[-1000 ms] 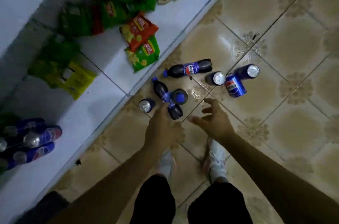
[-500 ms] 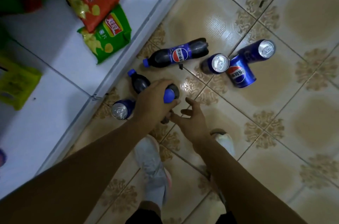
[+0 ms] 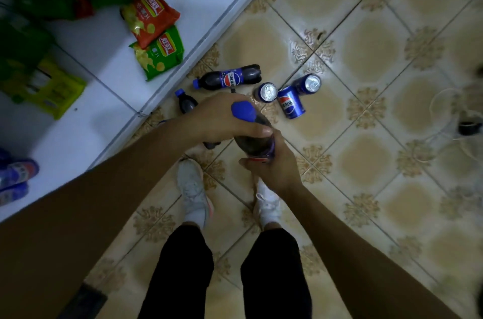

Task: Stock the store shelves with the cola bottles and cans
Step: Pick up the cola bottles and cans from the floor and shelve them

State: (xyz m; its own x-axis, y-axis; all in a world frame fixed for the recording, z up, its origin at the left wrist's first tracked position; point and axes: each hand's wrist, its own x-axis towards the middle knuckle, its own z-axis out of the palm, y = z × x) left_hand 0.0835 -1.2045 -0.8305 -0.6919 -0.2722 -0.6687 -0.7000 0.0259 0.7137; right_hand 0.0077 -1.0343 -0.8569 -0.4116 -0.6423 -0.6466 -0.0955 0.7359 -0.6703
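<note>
At centre of view: one cola bottle (image 3: 254, 141), blue cap, lifted clear of the tile floor (image 3: 366, 161), cap end tilted toward 11 o'clock. Gripped by both hands. Left hand (image 3: 217, 120) curled round the neck just under the cap. Right hand (image 3: 277, 172) wrapped round the labelled body from 5 o'clock. Fingers of both closed on the bottle, none spread.

At 12 o'clock from the hands, on the floor: second cola bottle (image 3: 230, 78), lying on its side, cap toward 9 o'clock, just beside the shelf edge. At 10 o'clock: third bottle (image 3: 186, 103), partly hidden behind the left hand, lower part not visible.

At 1 o'clock, clustered on the floor: first can (image 3: 268, 92), silver top toward the camera; second can (image 3: 290, 103), on its side, logo up, touching the first; third can (image 3: 308, 83), just beyond the second.

Along the left, 7 to 12 o'clock: white shelf (image 3: 104, 57). On it at 11 o'clock, orange crisp bag (image 3: 150, 15) overlapping green crisp bag (image 3: 158, 53). At 9 o'clock, yellow pack (image 3: 52, 88). At 8 o'clock, at the frame edge, blue cola containers (image 3: 15, 175), blurred; bottles or cans not determinable.

At 6 o'clock: left shoe (image 3: 193, 188) and right shoe (image 3: 268, 205), both white, on the floor.
</note>
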